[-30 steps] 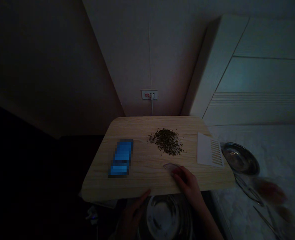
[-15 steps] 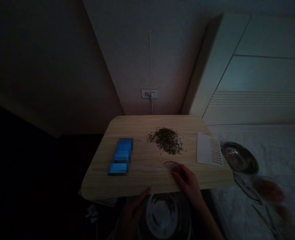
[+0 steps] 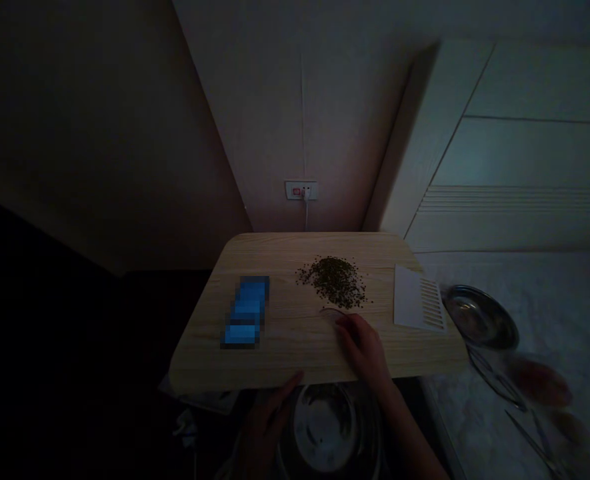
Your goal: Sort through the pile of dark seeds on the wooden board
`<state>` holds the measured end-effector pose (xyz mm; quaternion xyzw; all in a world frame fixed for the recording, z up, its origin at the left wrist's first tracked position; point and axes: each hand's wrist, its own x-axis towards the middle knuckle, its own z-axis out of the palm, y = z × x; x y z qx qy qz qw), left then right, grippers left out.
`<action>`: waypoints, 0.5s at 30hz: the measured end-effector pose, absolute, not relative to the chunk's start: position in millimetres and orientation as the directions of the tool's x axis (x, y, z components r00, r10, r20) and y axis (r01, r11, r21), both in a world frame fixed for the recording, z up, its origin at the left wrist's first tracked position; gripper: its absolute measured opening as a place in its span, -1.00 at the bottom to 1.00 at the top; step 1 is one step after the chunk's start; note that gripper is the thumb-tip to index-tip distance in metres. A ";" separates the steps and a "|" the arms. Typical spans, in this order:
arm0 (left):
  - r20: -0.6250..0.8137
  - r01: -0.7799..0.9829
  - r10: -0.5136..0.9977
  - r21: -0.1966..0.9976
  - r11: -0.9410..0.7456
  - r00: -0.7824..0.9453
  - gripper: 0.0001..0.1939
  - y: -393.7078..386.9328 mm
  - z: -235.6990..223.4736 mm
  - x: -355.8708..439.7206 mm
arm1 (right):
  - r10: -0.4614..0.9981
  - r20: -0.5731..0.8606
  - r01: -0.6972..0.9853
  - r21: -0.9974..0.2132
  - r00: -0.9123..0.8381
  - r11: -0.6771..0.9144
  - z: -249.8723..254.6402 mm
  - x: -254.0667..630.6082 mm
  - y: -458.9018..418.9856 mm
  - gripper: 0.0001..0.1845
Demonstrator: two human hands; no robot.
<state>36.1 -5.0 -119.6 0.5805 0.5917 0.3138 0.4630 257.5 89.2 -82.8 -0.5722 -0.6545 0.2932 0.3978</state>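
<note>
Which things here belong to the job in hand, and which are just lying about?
Likely in use:
right hand, pinching a thin curved piece
dark grain pile just beyond it
left hand at the near edge of the tabletop
metal bowl below that edge

Seemingly lying about:
blurred blue object
white slotted board
side bowl, at right

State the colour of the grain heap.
The grain heap looks dark olive-brown in this dim light; the head view shows it.
</note>
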 end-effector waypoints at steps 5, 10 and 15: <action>-0.202 0.386 0.975 0.910 0.153 0.089 -0.62 -5.5 -115.8 37.4 | 0.973 0.228 0.542 -0.815 -0.026 0.206 -84.4 265.2 102.1 -0.83; -0.196 0.367 0.977 0.918 0.153 0.082 -0.62 -5.4 -117.0 37.8 | 0.962 0.273 0.568 -0.790 -0.010 0.230 -86.1 268.2 110.1 -0.84; -0.204 0.331 0.976 0.928 0.168 0.077 -0.63 -5.6 -118.7 38.3 | 0.952 0.302 0.596 -0.758 -0.038 0.264 -88.9 267.5 116.9 -0.84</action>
